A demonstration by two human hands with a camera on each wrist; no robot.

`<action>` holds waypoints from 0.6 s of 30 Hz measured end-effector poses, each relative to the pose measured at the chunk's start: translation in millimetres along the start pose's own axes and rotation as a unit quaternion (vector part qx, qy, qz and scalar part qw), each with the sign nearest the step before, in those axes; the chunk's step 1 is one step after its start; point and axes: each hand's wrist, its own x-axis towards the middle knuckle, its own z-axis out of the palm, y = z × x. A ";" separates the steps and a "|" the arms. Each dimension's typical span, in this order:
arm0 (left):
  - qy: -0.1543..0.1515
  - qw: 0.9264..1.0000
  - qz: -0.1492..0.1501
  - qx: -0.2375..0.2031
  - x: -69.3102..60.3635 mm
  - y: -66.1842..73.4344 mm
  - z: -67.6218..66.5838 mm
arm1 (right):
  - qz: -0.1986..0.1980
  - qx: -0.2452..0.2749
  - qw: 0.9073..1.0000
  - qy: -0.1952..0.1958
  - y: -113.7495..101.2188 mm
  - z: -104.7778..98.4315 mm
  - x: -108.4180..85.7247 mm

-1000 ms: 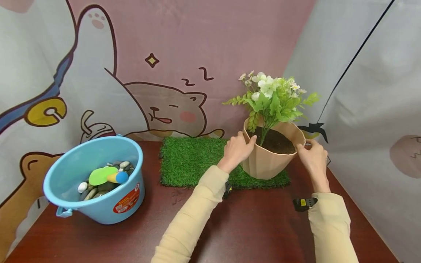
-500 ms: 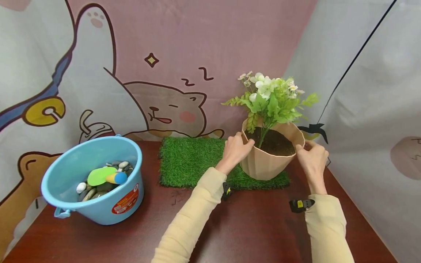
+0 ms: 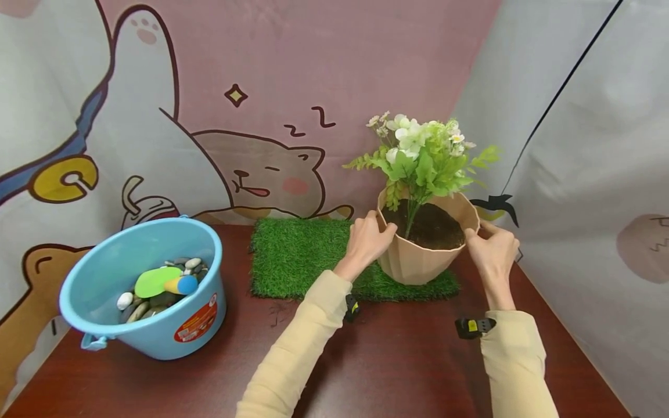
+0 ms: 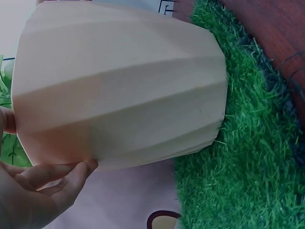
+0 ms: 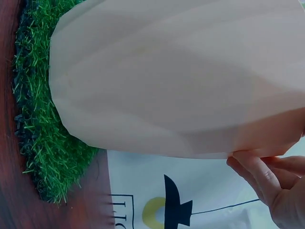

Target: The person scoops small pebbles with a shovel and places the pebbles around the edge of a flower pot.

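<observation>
A beige ribbed pot (image 3: 415,261) with dark soil (image 3: 436,227) stands on the right part of a green turf mat (image 3: 292,255). Green leaves and white flowers (image 3: 410,136) rise from the soil. The left hand (image 3: 366,241) grips the pot's left rim, thumb at the inner edge; in the left wrist view its fingers lie against the outer wall (image 4: 119,86). At the right rim the right hand (image 3: 492,252) pinches the edge, and in the right wrist view its fingertips touch the pot's side (image 5: 167,86).
On the left of the dark red table (image 3: 397,360) stands a light blue bucket (image 3: 151,334) holding stones (image 3: 138,310) and a green scoop (image 3: 153,283) with a yellow and blue handle. A printed cloth (image 3: 272,52) hangs behind, another at the right.
The pot and both hands have shifted slightly left on the mat, and the flowers moved left with them. Both hands keep their hold on the rim. The whole view has also shifted a little.
</observation>
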 end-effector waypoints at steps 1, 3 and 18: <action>0.002 1.000 0.000 0.000 -0.7 0.1 -1.7 | -0.002 0.004 1.000 0.002 -1.6 0.3 -0.8; 0.008 1.000 0.000 0.001 -1.9 0.4 -5.8 | -0.007 0.011 1.000 0.008 -5.2 1.5 -2.4; 0.075 0.997 -0.004 0.011 -17.1 -19.6 -52.2 | -0.048 0.057 0.997 -0.014 -40.9 34.6 -19.6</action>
